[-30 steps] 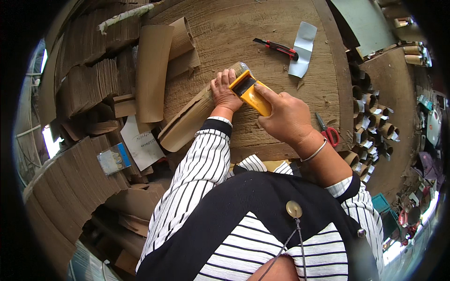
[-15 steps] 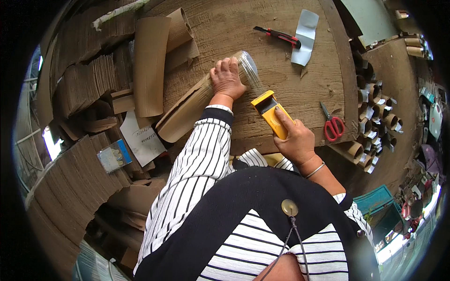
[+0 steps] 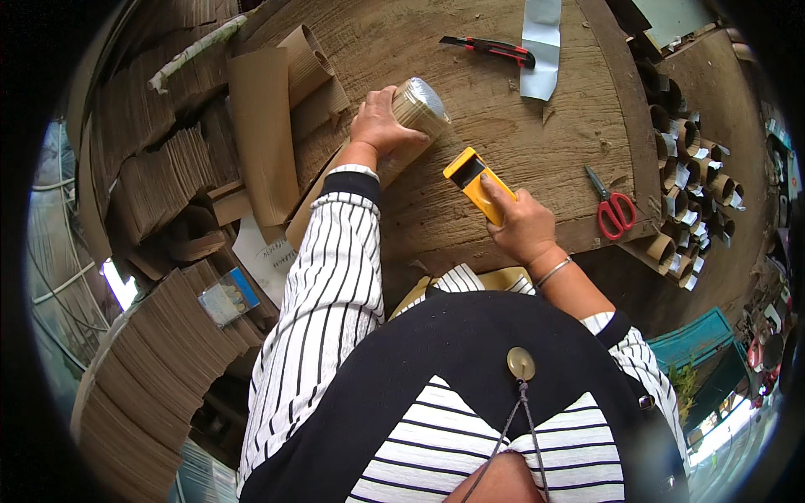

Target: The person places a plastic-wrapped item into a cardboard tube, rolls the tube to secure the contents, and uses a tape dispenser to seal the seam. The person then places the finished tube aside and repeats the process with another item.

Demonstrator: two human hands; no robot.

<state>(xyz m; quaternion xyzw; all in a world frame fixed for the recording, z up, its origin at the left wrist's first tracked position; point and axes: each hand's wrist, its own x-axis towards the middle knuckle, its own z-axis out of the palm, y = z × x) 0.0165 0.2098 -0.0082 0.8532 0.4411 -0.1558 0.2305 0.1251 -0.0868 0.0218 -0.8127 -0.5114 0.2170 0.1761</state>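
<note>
My left hand (image 3: 379,126) is wrapped over a brown cardboard tube (image 3: 416,127) that lies slantwise on the wooden table. Shiny clear tape covers its far end, where something whitish shows. In my right hand (image 3: 528,225) is a yellow tape dispenser (image 3: 480,186) with a black inner part, held just right of the tube and apart from it. The thumb lies along its top. Whether any tape still runs between the two is too faint to make out. To the right are red-handled scissors (image 3: 615,215).
A red and black box cutter (image 3: 495,52) lies at the far side beside a pale paper strip (image 3: 541,52). Curved cardboard sheets (image 3: 263,134) and stacked cardboard (image 3: 151,352) fill the left. Many tubes (image 3: 689,180) stand beyond the table's right edge.
The clear strip that stretched from tube to dispenser no longer shows. My left hand and the tube have shifted left and up, and the tube looks rolled. The dispenser has moved slightly up-left.
</note>
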